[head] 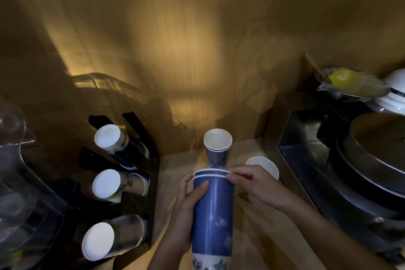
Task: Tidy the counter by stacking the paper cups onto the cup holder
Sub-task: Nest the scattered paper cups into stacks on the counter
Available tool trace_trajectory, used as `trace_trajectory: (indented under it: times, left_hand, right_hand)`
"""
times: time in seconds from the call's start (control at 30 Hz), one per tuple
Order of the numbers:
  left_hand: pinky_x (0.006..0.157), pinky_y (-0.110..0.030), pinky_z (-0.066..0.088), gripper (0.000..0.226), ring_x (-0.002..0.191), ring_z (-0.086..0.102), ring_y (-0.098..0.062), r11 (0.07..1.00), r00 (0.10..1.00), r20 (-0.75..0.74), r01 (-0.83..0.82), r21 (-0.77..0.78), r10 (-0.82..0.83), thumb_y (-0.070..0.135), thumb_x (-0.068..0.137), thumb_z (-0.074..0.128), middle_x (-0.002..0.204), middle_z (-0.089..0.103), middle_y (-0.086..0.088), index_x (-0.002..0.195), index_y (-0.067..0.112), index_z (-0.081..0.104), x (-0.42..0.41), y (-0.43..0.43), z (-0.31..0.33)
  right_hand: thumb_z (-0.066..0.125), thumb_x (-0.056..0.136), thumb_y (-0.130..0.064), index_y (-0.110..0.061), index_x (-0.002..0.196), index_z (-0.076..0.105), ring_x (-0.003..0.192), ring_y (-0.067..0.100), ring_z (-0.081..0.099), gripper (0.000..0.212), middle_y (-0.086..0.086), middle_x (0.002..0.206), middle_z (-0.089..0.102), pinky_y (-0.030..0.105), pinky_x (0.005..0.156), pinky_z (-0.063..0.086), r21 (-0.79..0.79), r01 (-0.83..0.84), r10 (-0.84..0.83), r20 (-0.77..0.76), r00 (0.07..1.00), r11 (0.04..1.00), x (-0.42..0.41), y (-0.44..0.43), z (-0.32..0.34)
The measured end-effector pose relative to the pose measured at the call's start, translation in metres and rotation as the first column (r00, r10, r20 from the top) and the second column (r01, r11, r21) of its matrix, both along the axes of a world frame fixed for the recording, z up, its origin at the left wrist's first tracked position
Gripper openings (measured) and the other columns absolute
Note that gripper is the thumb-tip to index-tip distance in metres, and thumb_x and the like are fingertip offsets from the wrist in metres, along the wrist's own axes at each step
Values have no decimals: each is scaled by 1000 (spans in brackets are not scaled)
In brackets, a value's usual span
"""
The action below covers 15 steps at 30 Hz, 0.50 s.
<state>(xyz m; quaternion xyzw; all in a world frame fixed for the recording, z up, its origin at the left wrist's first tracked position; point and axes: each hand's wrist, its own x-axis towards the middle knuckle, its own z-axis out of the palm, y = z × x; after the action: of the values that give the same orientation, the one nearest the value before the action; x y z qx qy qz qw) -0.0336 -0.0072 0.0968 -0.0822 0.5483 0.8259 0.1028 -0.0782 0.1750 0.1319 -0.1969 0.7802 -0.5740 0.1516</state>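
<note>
No legible text anywhere; only blurred, unreadable print on the topmost holder cup (118, 141).

Both hands (188, 210) (254, 184) clasped, fingers curled

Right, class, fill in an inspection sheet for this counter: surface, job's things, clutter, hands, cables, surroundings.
Surface: pale wooden counter, dimly lit.
Job's things: tall blue stack held upright; short nested stack standing behind it; one white cup to the right, partly hidden by the right hand; black holder on the left with three rows of cups lying sideways.
Clutter: nothing seen on the counter.
Hands: left hand grips the tall stack's side; right hand pinches its top rim.
Cables: nothing seen.
Surroundings: wood-panel wall; metal lid and dishes on the right; clear plastic container far left.
</note>
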Motion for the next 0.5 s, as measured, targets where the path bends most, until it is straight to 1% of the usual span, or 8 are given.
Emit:
trace_trajectory:
  times: [0.13,0.23,0.3,0.33,0.37,0.43,0.47,0.5]
  left_hand:
    - [57,-32,56,58,74,72,-20,989,988,100,-123,80,115,44,53,80,83,75,-5,101,21,56,-2,1,-6]
    - [54,-31,54,63,72,72,-15,986,986,77,-142,-89,149,49,51,77,86,74,0,103,23,52,-2,-3,-3]
    - [54,-30,55,62,73,72,-13,973,986,77,-134,-188,151,55,53,73,95,70,-3,103,25,52,-1,-6,0]
    - [57,-32,57,61,77,72,-15,972,984,86,-134,-194,154,59,57,70,100,69,-4,105,25,53,-1,-8,3]
    - [65,-37,59,61,84,72,-18,978,983,109,-131,-164,150,63,63,65,106,68,-6,110,26,54,-1,-10,7]
    - [84,-48,56,63,97,69,-26,994,982,161,-85,-68,95,69,76,50,115,66,-10,121,25,54,-3,-17,16]
    - [83,-45,56,65,92,70,-26,998,981,185,-49,-49,57,69,80,42,112,67,-12,122,21,55,-5,-23,19]
    - [72,-38,58,68,81,71,-22,1000,979,203,-19,-8,20,68,84,35,102,69,-12,121,16,56,-6,-29,20]
  right_hand:
    - [63,71,-58,-41,117,54,111,2,55,50,-11,123,59,27,91,48,-2,54,-54,43,998,999,0,-6,-8]
    - [74,70,-42,-47,117,46,105,5,60,55,-11,128,50,24,82,53,-79,-32,43,147,988,996,3,-13,-10]
    - [71,70,-40,-48,118,44,101,3,62,55,-16,125,48,20,74,53,-132,-47,72,189,979,990,3,-17,-7]
    - [68,73,-43,-46,119,44,102,3,61,52,-16,126,49,18,73,53,-165,-42,74,198,977,985,3,-19,-5]
    - [64,75,-47,-45,121,45,105,3,60,50,-15,128,50,17,74,52,-184,-31,68,201,977,982,0,-22,-3]
    - [57,77,-53,-46,122,47,117,-1,50,47,-18,132,48,12,82,48,-154,-51,73,142,987,987,-7,-26,1]
    - [58,76,-53,-49,123,46,119,-5,46,48,-23,133,46,11,85,46,-134,-95,111,117,987,986,-10,-28,3]
    - [63,74,-47,-52,123,44,120,-9,42,53,-29,133,43,12,87,45,-130,-159,174,110,979,979,-13,-31,5]
